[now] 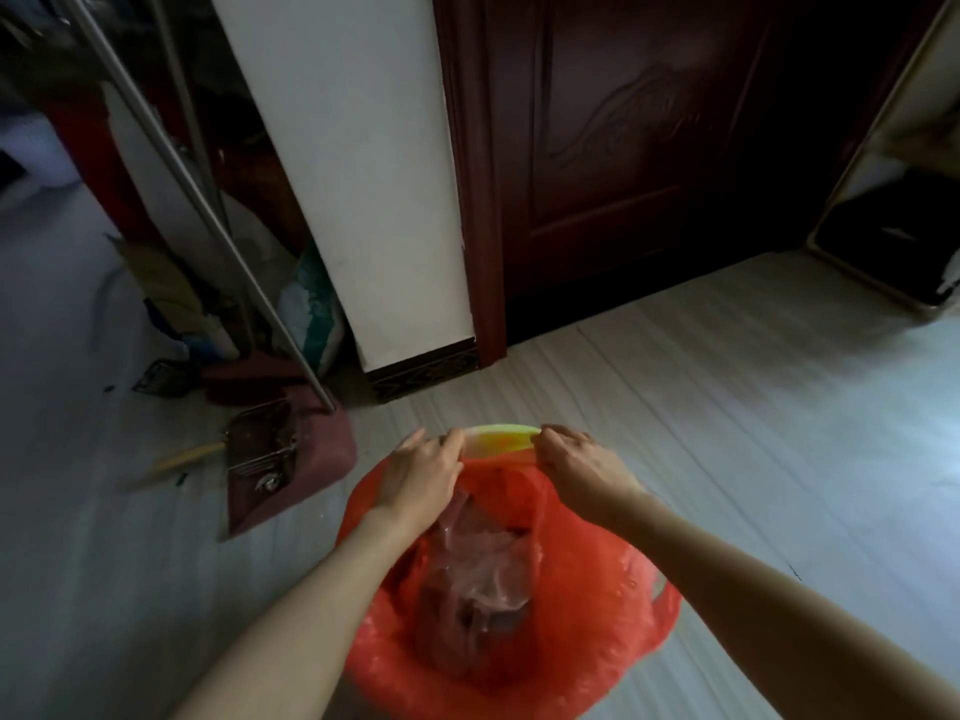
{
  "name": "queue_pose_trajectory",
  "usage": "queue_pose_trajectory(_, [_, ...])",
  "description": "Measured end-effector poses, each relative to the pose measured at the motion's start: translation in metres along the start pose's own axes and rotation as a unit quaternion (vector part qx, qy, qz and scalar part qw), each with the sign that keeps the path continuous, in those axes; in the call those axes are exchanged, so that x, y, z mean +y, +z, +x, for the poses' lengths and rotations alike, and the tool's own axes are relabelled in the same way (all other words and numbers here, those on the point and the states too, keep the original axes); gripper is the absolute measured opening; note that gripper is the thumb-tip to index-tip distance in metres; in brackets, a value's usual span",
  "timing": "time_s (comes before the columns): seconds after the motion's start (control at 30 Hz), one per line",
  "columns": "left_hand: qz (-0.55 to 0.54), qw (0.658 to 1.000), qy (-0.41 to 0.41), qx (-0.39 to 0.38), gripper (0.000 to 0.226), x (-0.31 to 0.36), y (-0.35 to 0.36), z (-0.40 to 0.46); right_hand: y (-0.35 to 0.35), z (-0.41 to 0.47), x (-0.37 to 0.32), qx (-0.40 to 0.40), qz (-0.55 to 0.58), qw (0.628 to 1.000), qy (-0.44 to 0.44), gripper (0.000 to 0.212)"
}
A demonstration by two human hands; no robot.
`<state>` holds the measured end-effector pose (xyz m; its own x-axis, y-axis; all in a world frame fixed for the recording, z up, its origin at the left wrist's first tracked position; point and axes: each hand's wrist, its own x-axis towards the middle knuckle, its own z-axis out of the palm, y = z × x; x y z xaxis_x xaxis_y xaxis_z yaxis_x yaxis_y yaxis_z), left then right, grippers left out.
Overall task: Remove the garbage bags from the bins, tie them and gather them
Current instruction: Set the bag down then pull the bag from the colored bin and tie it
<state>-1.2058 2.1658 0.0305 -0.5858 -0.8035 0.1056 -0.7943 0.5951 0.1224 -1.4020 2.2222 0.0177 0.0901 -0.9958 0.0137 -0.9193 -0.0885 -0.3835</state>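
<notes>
My left hand (423, 472) and right hand (576, 467) pinch the red bag (587, 605) at the bin's yellow rim (501, 438); bin body hidden, contents indistinct, no legible writing.

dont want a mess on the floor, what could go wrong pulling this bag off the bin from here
1. Both the left hand and the right hand work the red bag at the far rim of the yellow bin only; the near side may stay hooked, so a hard pull might tip the bin.
2. The bag looks thin and could tear, dropping the crumpled plastic inside.
3. The dustpan lies close on the left and could get knocked.
</notes>
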Motion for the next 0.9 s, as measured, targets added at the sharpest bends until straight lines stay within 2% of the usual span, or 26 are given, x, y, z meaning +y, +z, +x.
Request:
queue_pose_trajectory(0.1, [0.038,0.998,-0.007,-0.052,0.03,0.001,-0.013,-0.023,-0.011,-0.019,-0.01,-0.006,-0.068,0.998,-0.009,0.012])
queue_pose_trajectory(0.17, [0.072,0.994,0.01,-0.081,0.027,0.001,-0.019,-0.038,-0.016,-0.034,-0.017,-0.031,-0.096,0.995,-0.015,0.026])
queue_pose_trajectory(0.23, [0.11,0.987,0.033,-0.11,0.022,0.0,-0.023,-0.052,-0.02,-0.048,-0.02,-0.089,-0.163,0.982,-0.018,0.046])
queue_pose_trajectory(0.3, [0.111,0.982,0.035,-0.147,0.025,-0.001,-0.024,-0.067,-0.023,-0.064,-0.019,-0.139,-0.245,0.959,-0.027,0.051])
queue_pose_trajectory(0.37, [0.118,0.973,0.033,-0.197,0.037,-0.004,-0.022,-0.082,-0.027,-0.081,-0.017,-0.163,-0.273,0.947,-0.05,0.054])
queue_pose_trajectory(0.47, [0.093,0.962,0.025,-0.254,0.066,-0.007,-0.024,-0.101,-0.029,-0.103,-0.02,-0.185,-0.25,0.948,-0.072,0.071])
queue_pose_trajectory(0.57, [0.092,0.961,0.121,-0.232,0.075,0.003,-0.025,-0.12,-0.023,-0.121,-0.031,-0.183,-0.199,0.954,-0.129,0.082])
queue_pose_trajectory(0.63, [0.077,0.953,0.182,-0.232,0.071,0.017,-0.022,-0.133,-0.015,-0.13,-0.039,-0.191,-0.214,0.937,-0.198,0.076])
queue_pose_trajectory(0.7, [0.091,0.939,0.255,-0.213,0.059,0.031,-0.017,-0.144,-0.009,-0.133,-0.046,-0.214,-0.237,0.916,-0.244,0.062])
queue_pose_trajectory(0.73, [0.117,0.932,0.295,-0.177,0.049,0.036,-0.015,-0.149,-0.008,-0.134,-0.048,-0.2,-0.25,0.907,-0.274,0.052])
queue_pose_trajectory(0.8, [0.163,0.923,0.319,-0.142,0.034,0.042,-0.016,-0.155,-0.003,-0.135,-0.047,-0.132,-0.288,0.892,-0.322,0.028])
queue_pose_trajectory(0.9, [0.174,0.929,0.324,-0.054,0.027,0.041,-0.013,-0.156,0.008,-0.135,-0.043,-0.056,-0.293,0.89,-0.344,0.022])
